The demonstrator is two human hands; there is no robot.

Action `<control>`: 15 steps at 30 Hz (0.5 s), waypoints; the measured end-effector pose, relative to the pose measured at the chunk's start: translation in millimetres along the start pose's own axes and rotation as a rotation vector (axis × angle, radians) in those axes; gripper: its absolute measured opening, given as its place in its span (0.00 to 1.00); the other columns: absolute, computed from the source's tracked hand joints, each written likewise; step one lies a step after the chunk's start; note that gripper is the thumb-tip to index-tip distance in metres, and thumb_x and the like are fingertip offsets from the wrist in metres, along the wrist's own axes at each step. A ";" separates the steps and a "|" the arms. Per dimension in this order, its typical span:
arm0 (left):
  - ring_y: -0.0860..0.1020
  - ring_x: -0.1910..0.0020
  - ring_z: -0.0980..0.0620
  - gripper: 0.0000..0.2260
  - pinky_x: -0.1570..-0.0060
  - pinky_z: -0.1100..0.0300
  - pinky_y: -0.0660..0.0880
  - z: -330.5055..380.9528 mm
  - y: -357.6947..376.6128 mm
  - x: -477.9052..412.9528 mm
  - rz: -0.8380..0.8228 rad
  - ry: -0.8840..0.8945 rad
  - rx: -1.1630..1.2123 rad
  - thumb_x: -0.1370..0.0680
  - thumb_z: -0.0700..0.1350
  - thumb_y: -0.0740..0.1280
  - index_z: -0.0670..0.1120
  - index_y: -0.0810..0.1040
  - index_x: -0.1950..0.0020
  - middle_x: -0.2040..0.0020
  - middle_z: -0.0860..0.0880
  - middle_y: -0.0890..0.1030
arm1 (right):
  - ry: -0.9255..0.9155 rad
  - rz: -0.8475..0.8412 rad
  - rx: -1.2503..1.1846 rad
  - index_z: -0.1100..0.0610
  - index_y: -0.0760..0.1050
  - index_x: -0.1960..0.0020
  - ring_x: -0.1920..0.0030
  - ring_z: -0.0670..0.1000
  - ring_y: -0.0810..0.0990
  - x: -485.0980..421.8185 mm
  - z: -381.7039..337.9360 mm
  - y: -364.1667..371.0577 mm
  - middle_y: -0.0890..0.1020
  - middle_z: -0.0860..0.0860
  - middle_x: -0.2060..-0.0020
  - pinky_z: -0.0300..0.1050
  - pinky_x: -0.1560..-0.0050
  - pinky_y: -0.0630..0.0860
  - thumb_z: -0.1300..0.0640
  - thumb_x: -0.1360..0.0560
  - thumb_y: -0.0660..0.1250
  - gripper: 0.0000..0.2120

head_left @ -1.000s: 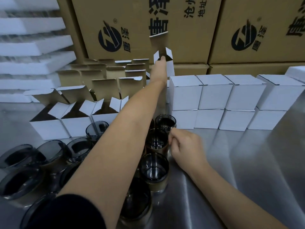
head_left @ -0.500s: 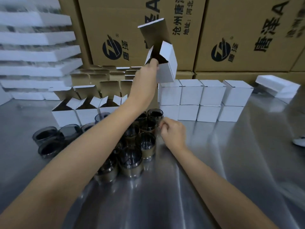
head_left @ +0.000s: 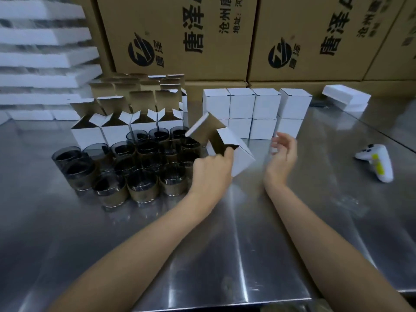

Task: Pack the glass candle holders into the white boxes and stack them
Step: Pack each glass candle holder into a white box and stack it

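Observation:
My left hand (head_left: 211, 170) grips an open white box (head_left: 234, 152) by its rim, tilted with the lid flap up, just above the steel table. My right hand (head_left: 282, 154) hovers open to the right of the box, fingers apart, holding nothing. Several dark glass candle holders (head_left: 141, 183) with tan bands stand clustered left of my left hand. Behind them is a row of open white boxes (head_left: 114, 131). Closed white boxes (head_left: 254, 104) are stacked two high at the back.
Large brown cartons (head_left: 180, 37) wall off the back. White foam sheets (head_left: 42, 61) are piled at the far left. A flat white box (head_left: 346, 99) lies back right, and a white controller (head_left: 378, 161) rests on the steel table (head_left: 225, 255) at right.
My left hand has brought the open box down from high at the back to just above the table. My right hand has left the candle holders and moved right, opening.

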State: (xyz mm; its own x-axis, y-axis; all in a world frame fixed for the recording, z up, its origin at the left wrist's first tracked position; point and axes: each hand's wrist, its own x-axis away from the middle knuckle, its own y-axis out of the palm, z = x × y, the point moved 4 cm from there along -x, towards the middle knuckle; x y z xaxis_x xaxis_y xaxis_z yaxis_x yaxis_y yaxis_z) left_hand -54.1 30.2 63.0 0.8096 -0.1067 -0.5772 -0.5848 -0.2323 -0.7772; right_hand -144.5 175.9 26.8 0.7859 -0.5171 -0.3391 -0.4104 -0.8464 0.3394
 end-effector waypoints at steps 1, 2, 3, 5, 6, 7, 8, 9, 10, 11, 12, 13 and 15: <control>0.72 0.83 0.56 0.12 0.75 0.66 0.54 0.7 3.9 2.5 -0.005 0.007 -0.001 0.41 0.47 0.79 0.52 0.79 0.63 0.80 0.53 0.72 | 0.020 -0.032 -0.001 0.57 0.74 0.47 0.59 0.46 0.73 -2.6 -0.7 -1.6 0.77 0.50 0.57 0.43 0.56 0.69 0.62 0.28 0.53 0.15; 0.72 0.82 0.55 0.12 0.76 0.67 0.55 1.7 7.5 4.9 0.001 0.027 0.013 0.40 0.47 0.79 0.52 0.80 0.61 0.78 0.53 0.73 | 0.027 -0.092 0.010 0.57 0.75 0.46 0.58 0.46 0.74 -3.3 -1.1 -0.4 0.77 0.50 0.55 0.41 0.57 0.68 0.61 0.26 0.53 0.14; 0.73 0.81 0.54 0.11 0.77 0.67 0.57 2.3 10.5 7.3 0.014 0.050 0.037 0.38 0.46 0.79 0.52 0.80 0.61 0.77 0.53 0.73 | 0.023 -0.178 0.045 0.56 0.75 0.44 0.56 0.46 0.75 -1.1 -1.7 2.6 0.78 0.51 0.52 0.40 0.55 0.69 0.59 0.24 0.54 0.14; 0.73 0.80 0.53 0.10 0.78 0.66 0.61 2.1 14.6 10.6 0.047 0.081 0.093 0.35 0.45 0.79 0.51 0.79 0.61 0.76 0.51 0.73 | -0.010 -0.359 0.152 0.55 0.75 0.41 0.45 0.48 0.76 8.3 -2.0 12.5 0.78 0.54 0.43 0.38 0.45 0.71 0.53 0.23 0.54 0.15; 0.73 0.80 0.52 0.10 0.79 0.65 0.62 1.7 16.0 11.4 0.061 0.089 0.113 0.34 0.44 0.79 0.50 0.78 0.61 0.75 0.51 0.74 | -0.022 -0.427 0.185 0.55 0.75 0.40 0.40 0.48 0.74 13.7 -2.1 17.6 0.77 0.54 0.40 0.35 0.41 0.69 0.51 0.23 0.55 0.17; 0.74 0.79 0.52 0.10 0.79 0.65 0.62 1.3 17.2 12.0 0.068 0.091 0.124 0.34 0.45 0.79 0.50 0.78 0.60 0.74 0.51 0.74 | -0.021 -0.477 0.194 0.56 0.75 0.39 0.38 0.48 0.73 19.0 -3.2 22.3 0.76 0.53 0.39 0.31 0.41 0.68 0.49 0.23 0.55 0.19; 0.74 0.79 0.52 0.10 0.79 0.65 0.62 0.7 17.9 12.5 0.075 0.089 0.133 0.33 0.45 0.78 0.51 0.79 0.59 0.74 0.51 0.75 | -0.009 -0.519 0.189 0.56 0.74 0.37 0.37 0.47 0.73 23.6 -4.5 26.1 0.76 0.52 0.38 0.28 0.41 0.67 0.47 0.23 0.57 0.21; 0.74 0.79 0.52 0.09 0.80 0.65 0.62 0.0 18.5 13.0 0.084 0.090 0.146 0.33 0.44 0.78 0.51 0.79 0.58 0.73 0.51 0.75 | 0.012 -0.562 0.191 0.56 0.73 0.34 0.35 0.47 0.72 27.3 -4.4 28.9 0.75 0.51 0.37 0.30 0.39 0.67 0.45 0.24 0.58 0.23; 0.74 0.79 0.52 0.09 0.80 0.65 0.62 -0.8 19.1 13.5 0.096 0.092 0.164 0.32 0.44 0.77 0.51 0.80 0.56 0.73 0.51 0.76 | 0.026 -0.603 0.212 0.56 0.71 0.32 0.34 0.47 0.72 29.6 -3.2 30.7 0.74 0.50 0.35 0.34 0.36 0.68 0.44 0.25 0.60 0.25; 0.75 0.79 0.52 0.10 0.81 0.64 0.64 -2.1 19.3 14.0 0.112 0.088 0.184 0.31 0.43 0.76 0.51 0.82 0.52 0.72 0.52 0.77 | 0.024 -0.635 0.256 0.55 0.70 0.31 0.33 0.47 0.71 30.9 -2.2 31.4 0.74 0.50 0.34 0.39 0.34 0.68 0.42 0.26 0.61 0.28; 0.76 0.78 0.52 0.11 0.81 0.64 0.65 -3.4 19.0 14.0 0.130 0.074 0.205 0.29 0.43 0.75 0.51 0.82 0.48 0.70 0.52 0.78 | 0.017 -0.653 0.302 0.54 0.69 0.30 0.32 0.47 0.70 31.6 -1.6 31.5 0.73 0.49 0.33 0.42 0.32 0.67 0.42 0.27 0.63 0.29; 0.77 0.77 0.51 0.13 0.81 0.63 0.66 -4.6 18.7 14.2 0.149 0.056 0.235 0.28 0.43 0.73 0.49 0.82 0.44 0.67 0.51 0.80 | 0.015 -0.653 0.337 0.53 0.68 0.29 0.32 0.46 0.70 31.7 -1.7 30.9 0.73 0.48 0.33 0.43 0.31 0.67 0.42 0.28 0.64 0.31; 0.78 0.75 0.47 0.13 0.80 0.60 0.68 -6.4 18.7 15.5 0.175 0.023 0.347 0.24 0.43 0.70 0.46 0.80 0.39 0.62 0.50 0.82 | 0.013 -0.622 0.353 0.54 0.69 0.29 0.33 0.46 0.70 29.7 -1.8 30.1 0.74 0.48 0.34 0.44 0.31 0.67 0.43 0.29 0.66 0.31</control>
State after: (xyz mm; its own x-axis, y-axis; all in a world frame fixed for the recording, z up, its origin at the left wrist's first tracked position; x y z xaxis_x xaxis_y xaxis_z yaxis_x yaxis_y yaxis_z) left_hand -52.2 18.0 41.2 0.6944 -0.1380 -0.7062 -0.6938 0.1322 -0.7080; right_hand -132.7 135.3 28.5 0.9276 0.0748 -0.3661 -0.0077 -0.9757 -0.2188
